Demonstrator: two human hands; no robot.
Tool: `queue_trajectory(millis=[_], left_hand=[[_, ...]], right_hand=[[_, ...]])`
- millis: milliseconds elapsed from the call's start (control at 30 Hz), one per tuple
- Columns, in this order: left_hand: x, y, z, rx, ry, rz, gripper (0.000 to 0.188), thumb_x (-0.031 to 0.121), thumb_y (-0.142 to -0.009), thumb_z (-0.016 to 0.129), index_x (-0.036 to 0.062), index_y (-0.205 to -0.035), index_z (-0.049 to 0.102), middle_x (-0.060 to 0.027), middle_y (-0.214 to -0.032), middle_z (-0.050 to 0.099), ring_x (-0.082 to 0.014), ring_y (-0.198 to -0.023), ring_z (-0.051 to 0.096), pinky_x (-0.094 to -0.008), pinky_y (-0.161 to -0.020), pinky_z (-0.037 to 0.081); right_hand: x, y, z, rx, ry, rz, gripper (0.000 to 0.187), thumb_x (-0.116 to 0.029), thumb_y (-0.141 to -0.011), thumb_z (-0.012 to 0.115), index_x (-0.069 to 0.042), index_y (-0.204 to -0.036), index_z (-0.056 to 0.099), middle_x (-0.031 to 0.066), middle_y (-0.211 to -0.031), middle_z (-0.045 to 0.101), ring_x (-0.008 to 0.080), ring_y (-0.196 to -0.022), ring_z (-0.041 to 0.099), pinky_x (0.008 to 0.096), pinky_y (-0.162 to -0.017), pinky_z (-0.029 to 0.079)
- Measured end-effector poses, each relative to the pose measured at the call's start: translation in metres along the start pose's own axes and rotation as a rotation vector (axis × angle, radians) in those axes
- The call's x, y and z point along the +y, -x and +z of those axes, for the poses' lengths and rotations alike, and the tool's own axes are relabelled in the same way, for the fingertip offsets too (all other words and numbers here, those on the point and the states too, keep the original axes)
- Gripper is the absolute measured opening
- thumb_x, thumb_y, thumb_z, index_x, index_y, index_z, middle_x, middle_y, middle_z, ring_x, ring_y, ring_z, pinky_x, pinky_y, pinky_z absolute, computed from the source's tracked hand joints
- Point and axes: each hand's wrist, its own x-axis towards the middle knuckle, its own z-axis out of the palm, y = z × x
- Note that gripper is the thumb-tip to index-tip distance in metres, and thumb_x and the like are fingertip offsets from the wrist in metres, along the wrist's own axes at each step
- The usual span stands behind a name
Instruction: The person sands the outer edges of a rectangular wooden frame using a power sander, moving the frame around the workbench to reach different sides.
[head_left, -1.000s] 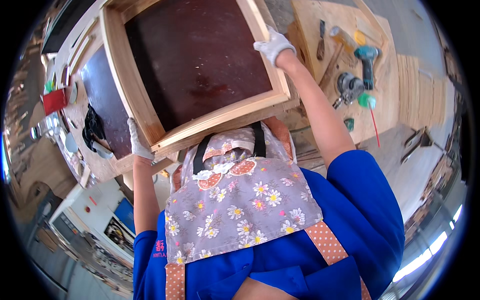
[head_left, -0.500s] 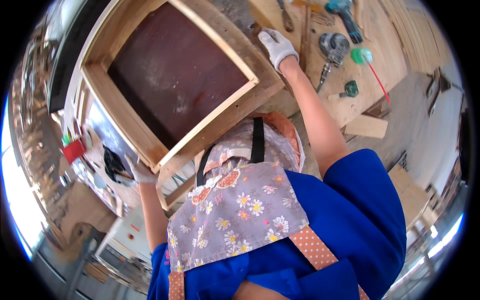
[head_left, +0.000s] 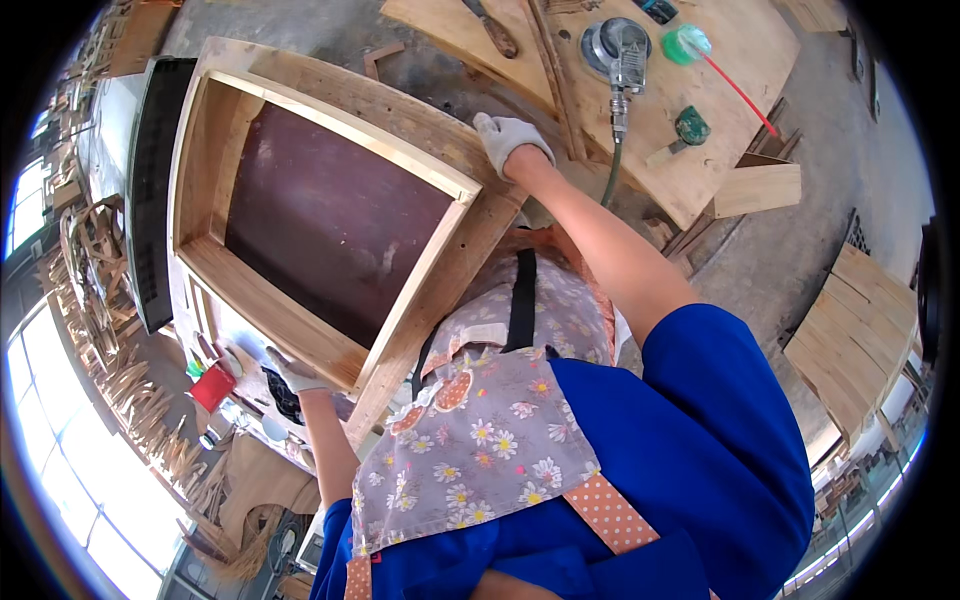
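In front of me an open wooden box frame [head_left: 420,275], drawer-like, with a dark red-brown bottom panel [head_left: 330,220], lies on a broader wooden board [head_left: 440,145]. My right hand [head_left: 512,142], in a pale glove, grips the right edge of this board; the fingertips are partly hidden. On the lower left, my gloved left hand [head_left: 293,374] lies against the outer side of the box near its near corner, fingers stretched out. Beside the left hand is a black crumpled item [head_left: 282,398], whose kind I cannot make out.
To the right a plywood bench [head_left: 740,80] carries a round air sander [head_left: 617,50] with a hose, a green bottle [head_left: 687,44] with a red tube, and a brush [head_left: 690,127]. A red item [head_left: 212,387] lies left. Wooden boards [head_left: 850,340] stand at the right.
My right hand has come nearer, onto the board's edge. The view has shifted and turned, with the box appearing lower and more floor showing beyond it. My left hand stays beside the box.
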Motion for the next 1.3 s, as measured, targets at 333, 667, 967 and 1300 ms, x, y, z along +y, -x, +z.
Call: queue_trajectory(millis=[333,667,967,1300], left_hand=[[-0.003,0.012,0.005,-0.067,0.12,0.042,0.056,0.051,-0.091,0.044,0.0136,-0.134,0.043,-0.0075,-0.133,0.048,-0.0296,-0.118,0.047,-0.0449,-0.101,0.038],[-0.057,0.061,-0.027,0.025,0.214,-0.227,0.072,0.065,-0.084,0.047,0.0097,-0.129,0.046,-0.0114,-0.123,0.054,-0.0276,-0.116,0.051,-0.0424,-0.102,0.04],[-0.104,0.115,-0.053,0.037,0.278,-0.426,0.089,0.067,-0.088,0.031,-0.0056,-0.139,0.025,-0.0245,-0.136,0.04,-0.0372,-0.126,0.04,-0.045,-0.105,0.034],[-0.05,0.073,-0.049,0.1,0.6,0.161,0.067,0.063,-0.085,0.046,0.005,-0.117,0.051,-0.0074,-0.098,0.059,-0.0242,-0.103,0.056,-0.045,-0.093,0.043]], right_hand=[[-0.014,0.014,-0.01,0.086,0.08,0.016,0.06,-0.049,-0.092,0.025,-0.006,-0.115,0.059,0.0185,-0.123,0.054,0.0367,-0.116,0.05,0.0432,-0.099,0.038],[-0.014,-0.055,-0.033,0.172,0.132,-0.362,0.051,-0.047,-0.09,0.047,-0.007,-0.12,0.057,0.0173,-0.123,0.056,0.0329,-0.114,0.052,0.0367,-0.096,0.04],[-0.122,-0.03,-0.029,-0.076,-0.021,-0.642,0.062,-0.035,-0.088,0.06,0.001,-0.135,0.038,0.0122,-0.123,0.057,0.0201,-0.113,0.053,0.0297,-0.097,0.038],[-0.207,0.062,0.012,-0.134,0.942,-0.711,0.035,-0.024,-0.082,0.051,-0.019,-0.115,0.061,0.0169,-0.108,0.062,0.034,-0.101,0.059,0.0381,-0.09,0.047]])
